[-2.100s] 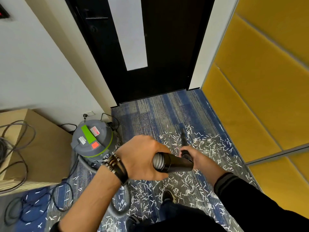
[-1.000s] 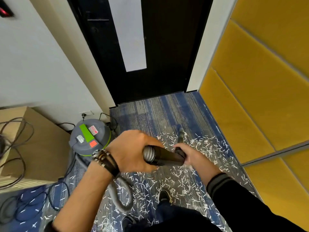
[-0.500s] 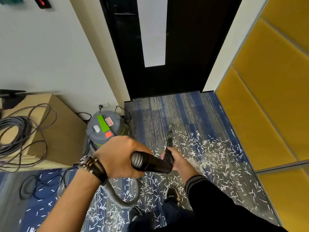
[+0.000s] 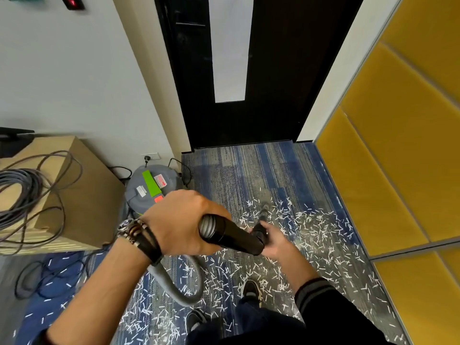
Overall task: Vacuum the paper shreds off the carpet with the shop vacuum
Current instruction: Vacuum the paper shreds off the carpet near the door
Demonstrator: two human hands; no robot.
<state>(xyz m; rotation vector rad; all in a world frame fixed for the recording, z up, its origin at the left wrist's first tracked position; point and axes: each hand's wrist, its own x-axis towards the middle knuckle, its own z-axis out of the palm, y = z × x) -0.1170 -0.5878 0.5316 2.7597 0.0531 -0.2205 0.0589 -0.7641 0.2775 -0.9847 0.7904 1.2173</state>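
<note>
Wand tight in fingers of left hand and right hand; open carpet from nozzle to door

We see white shreds strewn over the blue-grey carpet from 3 to 7 o'clock. The grey vacuum stands upright at 10; its black wand slants toward 1, and its hose loops at 7.

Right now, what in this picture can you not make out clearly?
All in the head view:
- nozzle tip: blurred and small; contact with the carpet cannot be told.
- left hand fingers: hidden under the wand it grips.
- shop vacuum near side: covered by the left hand; its lid labels are too small to read.
- paper shreds close to the person: partly hidden by the legs.
</note>
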